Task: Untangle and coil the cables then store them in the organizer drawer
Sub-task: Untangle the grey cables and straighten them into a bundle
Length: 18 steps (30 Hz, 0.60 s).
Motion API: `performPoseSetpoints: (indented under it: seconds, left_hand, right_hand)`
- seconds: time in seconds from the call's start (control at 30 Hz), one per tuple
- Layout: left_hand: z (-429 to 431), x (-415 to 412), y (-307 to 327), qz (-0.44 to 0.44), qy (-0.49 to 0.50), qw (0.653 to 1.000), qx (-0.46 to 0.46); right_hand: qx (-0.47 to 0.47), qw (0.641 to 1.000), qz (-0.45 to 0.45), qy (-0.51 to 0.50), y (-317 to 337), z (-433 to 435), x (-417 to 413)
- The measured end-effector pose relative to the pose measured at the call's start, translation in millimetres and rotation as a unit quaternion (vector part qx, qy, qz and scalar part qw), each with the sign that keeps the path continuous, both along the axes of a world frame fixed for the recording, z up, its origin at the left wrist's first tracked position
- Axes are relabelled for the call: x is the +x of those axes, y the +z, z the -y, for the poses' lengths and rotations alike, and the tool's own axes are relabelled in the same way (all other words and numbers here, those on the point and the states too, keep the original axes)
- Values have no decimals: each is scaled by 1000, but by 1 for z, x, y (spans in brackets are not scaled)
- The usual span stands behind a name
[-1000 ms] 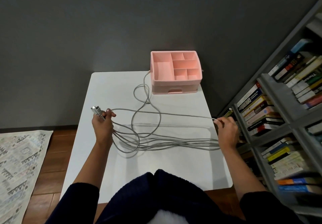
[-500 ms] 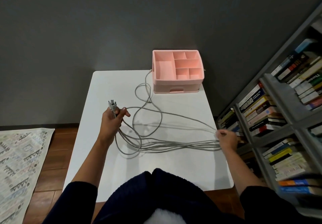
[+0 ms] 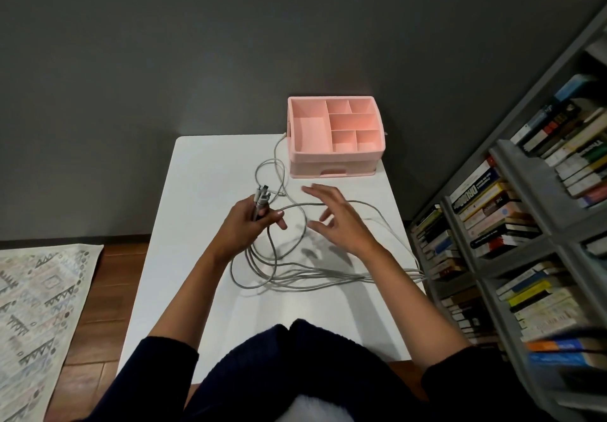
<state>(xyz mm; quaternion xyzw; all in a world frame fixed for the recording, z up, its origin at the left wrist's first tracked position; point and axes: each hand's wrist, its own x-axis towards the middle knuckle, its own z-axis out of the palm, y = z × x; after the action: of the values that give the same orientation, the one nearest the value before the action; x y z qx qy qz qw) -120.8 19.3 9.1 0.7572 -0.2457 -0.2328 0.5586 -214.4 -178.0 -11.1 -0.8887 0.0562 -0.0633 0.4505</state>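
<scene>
A long grey cable [image 3: 295, 282] lies in loose loops across the white table [image 3: 203, 172], its strands trailing off the right edge. My left hand [image 3: 253, 221] grips several strands near the plug end, with the connectors [image 3: 262, 193] sticking up above the fist. My right hand [image 3: 335, 218] hovers over the middle of the table with fingers spread, holding nothing, just above a cable loop. The pink organizer [image 3: 335, 129] stands at the table's far right corner; its top compartments are bare and its front drawer [image 3: 331, 168] is closed.
A grey bookshelf [image 3: 512, 224] packed with books stands close along the table's right side. A patterned rug [image 3: 39, 310] lies on the wooden floor to the left. A dark grey wall is behind the table.
My right hand let go of the strands at the right edge and moved left to mid-table, fingers spread. My left hand shifted right and forward with the plug end.
</scene>
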Motion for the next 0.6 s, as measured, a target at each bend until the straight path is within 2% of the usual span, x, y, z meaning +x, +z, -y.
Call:
performPoseSetpoints:
  seconds: [0.13, 0.27, 0.33, 0.4, 0.47, 0.6]
  left_hand:
    - [-5, 1, 0, -12, 23, 999, -19]
    - [-19, 6, 2, -10, 155, 986, -60]
    - [-29, 14, 0, -54, 251, 960, -112]
    - [-38, 21, 0, -137, 330, 914, -191]
    - [-44, 25, -1, -190, 370, 875, -247]
    - [-48, 25, -7, -233, 401, 838, -286]
  right_hand:
    - [1, 1000, -5, 2, 2, -9, 8]
    - [-35, 992, 0, -117, -22, 17, -10]
    - [-59, 982, -19, -176, -36, 34, -25]
    - [-74, 964, -40, -253, -49, 48, -40]
    - [-97, 935, -71, -335, -57, 58, -54]
    - [-128, 886, -109, -431, -62, 71, -72]
